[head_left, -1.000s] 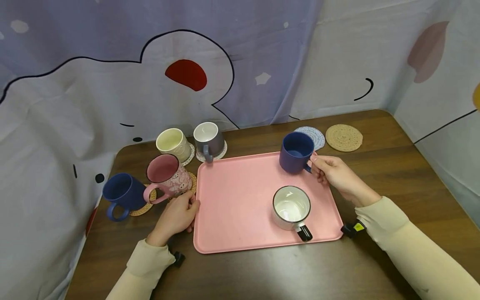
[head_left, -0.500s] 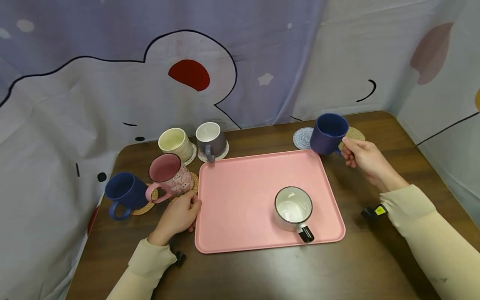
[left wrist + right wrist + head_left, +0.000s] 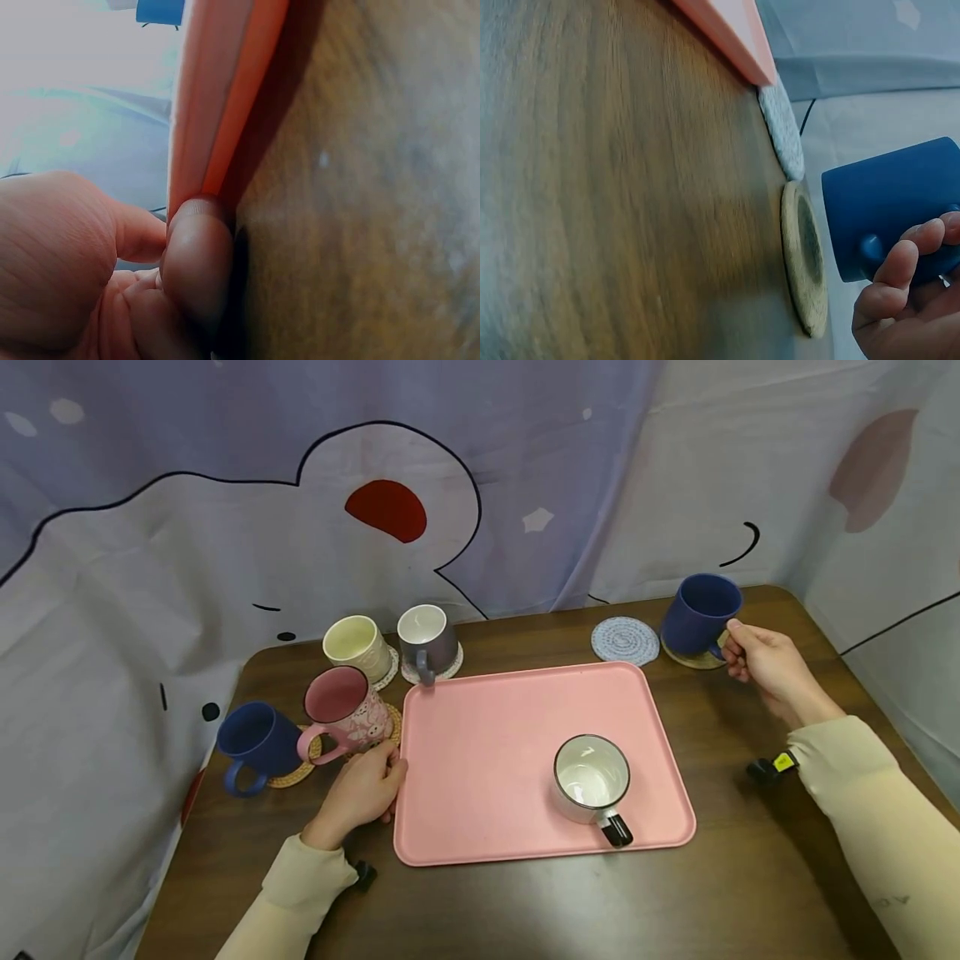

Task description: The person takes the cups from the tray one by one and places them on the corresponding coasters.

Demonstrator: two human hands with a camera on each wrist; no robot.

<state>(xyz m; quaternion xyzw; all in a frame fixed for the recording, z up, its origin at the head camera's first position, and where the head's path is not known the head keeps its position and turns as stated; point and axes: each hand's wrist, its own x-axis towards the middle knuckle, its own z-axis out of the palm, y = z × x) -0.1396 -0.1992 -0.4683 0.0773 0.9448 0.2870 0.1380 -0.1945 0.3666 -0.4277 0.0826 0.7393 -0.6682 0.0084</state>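
My right hand [image 3: 780, 675] pinches the handle of a dark blue mug [image 3: 696, 614] at the back right. In the right wrist view, a gap shows between this mug [image 3: 885, 199] and the tan woven coaster [image 3: 804, 262], so it hangs just above. On the left, my left hand [image 3: 360, 789] grips the side rim of a pink tray [image 3: 480, 760]; in the left wrist view thumb and finger lie on either side of the tray's edge [image 3: 206, 105]. A white mug [image 3: 591, 777] with a black rim and handle stands on the tray's right part.
Left of the tray, a pink patterned mug [image 3: 351, 714], a second blue mug [image 3: 262, 743], a cream cup [image 3: 358, 647] and a grey mug [image 3: 429, 639] stand on coasters. A pale blue coaster [image 3: 626, 641] lies behind the tray. A curtain [image 3: 555, 485] hangs along the table's back.
My right hand has carried the blue mug from over the tray's back right corner rightward, past the pale blue coaster, to above the tan one. The left hand keeps its grip on the tray.
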